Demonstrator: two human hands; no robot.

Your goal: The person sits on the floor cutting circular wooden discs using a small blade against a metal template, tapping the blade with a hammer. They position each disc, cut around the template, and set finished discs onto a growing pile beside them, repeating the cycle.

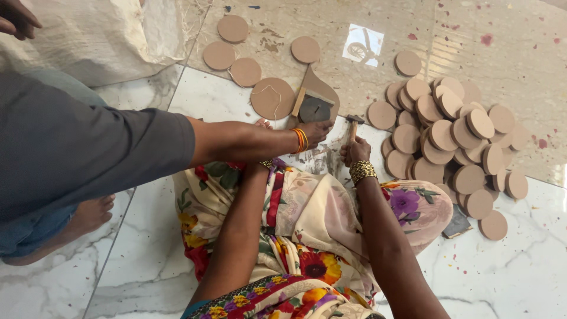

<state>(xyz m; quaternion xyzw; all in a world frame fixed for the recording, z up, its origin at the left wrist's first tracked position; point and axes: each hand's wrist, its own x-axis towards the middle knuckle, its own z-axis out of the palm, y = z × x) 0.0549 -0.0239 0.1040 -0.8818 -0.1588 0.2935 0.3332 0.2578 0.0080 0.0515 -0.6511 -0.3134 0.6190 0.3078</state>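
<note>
Gripping the small wooden-handled hammer [353, 125] by its stiff, light handle, the right hand [355, 151] is clamped shut, while the left hand's closure cannot be told behind a co-worker's forearm [248, 140].

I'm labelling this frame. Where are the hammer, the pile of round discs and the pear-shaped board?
hammer [354, 121], head view, on its metal head.
pile of round discs [455, 147], head view, on a middle disc.
pear-shaped board [311, 82], head view, on its narrow upper part.
</note>
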